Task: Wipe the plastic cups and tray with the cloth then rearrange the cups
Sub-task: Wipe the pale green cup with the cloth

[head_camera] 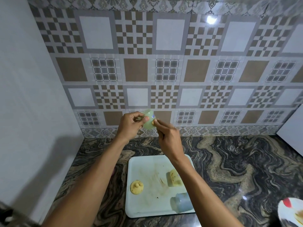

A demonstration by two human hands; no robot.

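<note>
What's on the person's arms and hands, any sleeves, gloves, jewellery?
Nothing visible: both forearms are bare up to the frame's edge, with no sleeves in view. The left hand and right hand have no gloves, rings, watch or bracelets. Fingers are bare, nails short and unpainted.

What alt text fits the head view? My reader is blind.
Both hands, left hand and right hand, hold up a pale green cup above a stained white tray. On the tray sit a yellow cup and a blue cup.
</note>
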